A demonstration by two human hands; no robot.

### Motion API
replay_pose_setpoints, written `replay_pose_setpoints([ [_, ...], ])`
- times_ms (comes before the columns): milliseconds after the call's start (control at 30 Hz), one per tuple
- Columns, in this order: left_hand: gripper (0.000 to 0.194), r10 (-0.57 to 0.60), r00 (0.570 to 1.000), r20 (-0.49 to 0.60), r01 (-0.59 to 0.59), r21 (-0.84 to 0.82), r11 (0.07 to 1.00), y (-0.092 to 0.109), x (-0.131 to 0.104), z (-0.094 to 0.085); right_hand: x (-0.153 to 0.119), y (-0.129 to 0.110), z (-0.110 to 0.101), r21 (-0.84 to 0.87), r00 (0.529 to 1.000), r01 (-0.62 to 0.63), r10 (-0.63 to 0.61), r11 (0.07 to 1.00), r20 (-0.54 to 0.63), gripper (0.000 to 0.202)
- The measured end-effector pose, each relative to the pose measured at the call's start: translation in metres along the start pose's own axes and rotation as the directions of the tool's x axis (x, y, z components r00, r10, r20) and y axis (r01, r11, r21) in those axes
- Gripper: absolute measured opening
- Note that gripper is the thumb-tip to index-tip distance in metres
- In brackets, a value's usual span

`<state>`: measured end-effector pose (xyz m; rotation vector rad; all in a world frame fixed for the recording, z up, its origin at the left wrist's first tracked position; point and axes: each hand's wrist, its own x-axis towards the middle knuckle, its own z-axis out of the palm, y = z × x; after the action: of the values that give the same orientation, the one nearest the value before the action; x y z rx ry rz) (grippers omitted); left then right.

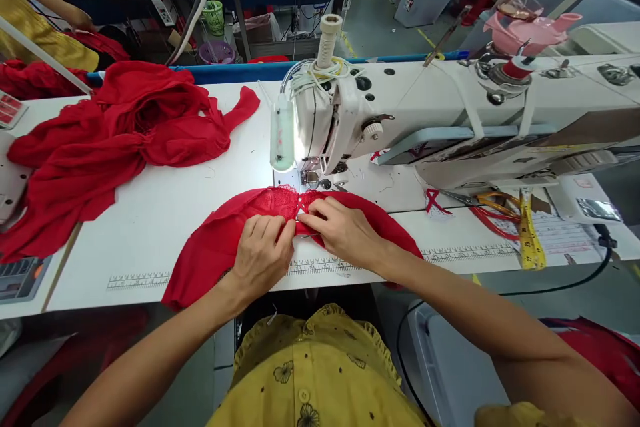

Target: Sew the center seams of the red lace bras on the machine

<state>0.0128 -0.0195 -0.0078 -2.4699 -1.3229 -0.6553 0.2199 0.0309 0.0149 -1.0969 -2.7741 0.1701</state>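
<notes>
Directly before the sewing machine [410, 93], on your side of its needle, lies the red garment [200, 253]: soft, matte cloth spread in a broad arch, left end slipping over the table edge. At the arch's crown, close to the machine's presser foot, a lace panel [273, 201], open-patterned, scalloped along its rim. Your left hand [265, 253], left of the machine's needle, presses on the cloth, fingers bent and bunched at the lace. Your right hand [345, 227] comes nearly to meet it, thumb and fingers drawn narrow, pinching the cloth beside a small white patch; trim or tabletop, cannot tell.

Left of the machine: a heap of red cloth [125, 140], crumpled into deep rounded folds, one strip poking out toward the machine. Smooth white tabletop [95, 260] beneath; printed ruler [465, 253] along the edge in front of the machine.

Below the machine's arm, to the right: scissors [500, 203] with looped orange handles, a limp yellow tape measure [530, 233], a ragged red scrap [435, 200]. Behind the machine: translucent, hard-sided plastic bins [425, 3].
</notes>
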Motion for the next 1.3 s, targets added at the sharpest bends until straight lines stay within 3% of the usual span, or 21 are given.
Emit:
replay_pose_setpoints([
  [133,0.029,0.077,0.996,-0.036,-0.077,-0.011,0.997,-0.008,0.000,0.004,0.003,0.001,0.002,-0.061,1.000,-0.011,0.011,0.998,0.002,0.039],
  [233,0.031,0.101,0.994,0.035,-0.098,-0.079,0.992,-0.007,0.000,-0.001,0.001,0.005,0.000,-0.030,1.000,-0.005,0.005,1.000,-0.013,0.041],
  [367,0.022,0.140,0.980,0.144,-0.124,-0.116,0.985,-0.004,0.005,-0.015,-0.005,0.011,-0.001,0.066,0.984,0.018,-0.006,0.998,-0.179,0.032],
  [533,0.023,0.014,0.996,0.084,0.016,-0.349,0.937,-0.007,0.018,-0.008,-0.006,0.006,0.009,0.040,0.952,0.037,-0.023,0.998,-0.306,0.027],
  [600,0.028,-0.044,0.993,0.108,0.080,-0.354,0.932,-0.010,0.020,0.003,-0.004,0.005,0.013,0.030,0.955,0.029,-0.019,0.999,-0.297,0.030],
  [700,0.036,-0.081,0.970,0.228,0.141,-0.261,0.955,-0.016,0.017,0.014,-0.006,0.008,0.015,0.018,0.973,0.002,0.002,1.000,-0.232,0.048],
  [800,0.056,-0.120,0.936,0.330,0.183,-0.167,0.969,-0.020,0.012,0.014,-0.009,0.013,0.013,0.016,0.985,-0.025,0.027,1.000,-0.170,0.060],
  [867,0.059,-0.127,0.922,0.367,0.186,-0.131,0.974,-0.021,0.011,0.011,-0.011,0.014,0.011,0.011,0.990,-0.029,0.031,1.000,-0.140,0.061],
  [1300,0.064,-0.182,0.891,0.415,0.279,-0.186,0.942,-0.021,0.011,0.009,-0.011,0.017,0.009,0.039,0.993,-0.032,0.037,0.999,-0.112,0.059],
])
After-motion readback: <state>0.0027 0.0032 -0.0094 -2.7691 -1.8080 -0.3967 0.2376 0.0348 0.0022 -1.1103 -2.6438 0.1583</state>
